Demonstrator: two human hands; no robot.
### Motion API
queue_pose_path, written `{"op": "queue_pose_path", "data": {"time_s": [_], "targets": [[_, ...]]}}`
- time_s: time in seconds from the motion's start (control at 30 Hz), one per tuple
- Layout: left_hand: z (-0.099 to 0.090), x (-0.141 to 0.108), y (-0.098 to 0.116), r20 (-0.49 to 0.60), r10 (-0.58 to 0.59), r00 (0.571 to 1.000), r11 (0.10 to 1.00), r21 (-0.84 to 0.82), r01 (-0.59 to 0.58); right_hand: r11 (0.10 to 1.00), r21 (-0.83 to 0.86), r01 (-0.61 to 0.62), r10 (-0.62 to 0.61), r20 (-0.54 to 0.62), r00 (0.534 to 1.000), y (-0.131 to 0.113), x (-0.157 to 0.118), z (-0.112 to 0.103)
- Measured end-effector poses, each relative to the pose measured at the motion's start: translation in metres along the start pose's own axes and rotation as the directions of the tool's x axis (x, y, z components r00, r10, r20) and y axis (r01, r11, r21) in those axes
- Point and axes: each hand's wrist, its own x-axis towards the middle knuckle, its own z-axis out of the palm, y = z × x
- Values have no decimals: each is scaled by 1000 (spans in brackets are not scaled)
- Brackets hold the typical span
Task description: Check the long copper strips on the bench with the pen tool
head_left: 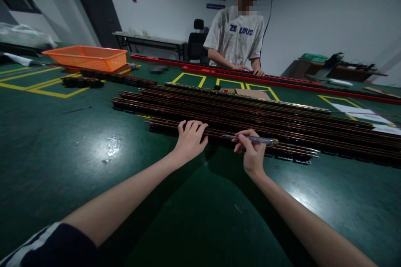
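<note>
Several long dark strips with copper-coloured rods (282, 127) lie side by side across the green table (125, 192). My left hand (191, 139) rests on the nearest strip (163, 126), its fingers curled over the top and the thumb at the front edge; it seems to grip the strip. To the right, my right hand (252, 150) is closed around a screwdriver (266, 140) with a clear handle. The screwdriver's thin shaft points left along the nearest strip, toward my left hand. Whether its tip touches the strip is too small to tell.
An orange basket (115, 59) stands at the back left, near shorter dark strips (83, 81). A person (238, 37) stands across the table, hands at a long red rail (282, 78). White paper (360, 112) lies at the right.
</note>
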Motion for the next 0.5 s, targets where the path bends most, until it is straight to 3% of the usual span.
{"op": "queue_pose_path", "data": {"time_s": [0.13,0.5], "targets": [[-1,0,0,-3,-19,1000,1000,-5,19,1000,4,-3,3,-5,1000,0,1,0],[1,2,-1,-17,-51,999,999,-13,51,999,-3,-42,42,146,988,2,2,-2]]}}
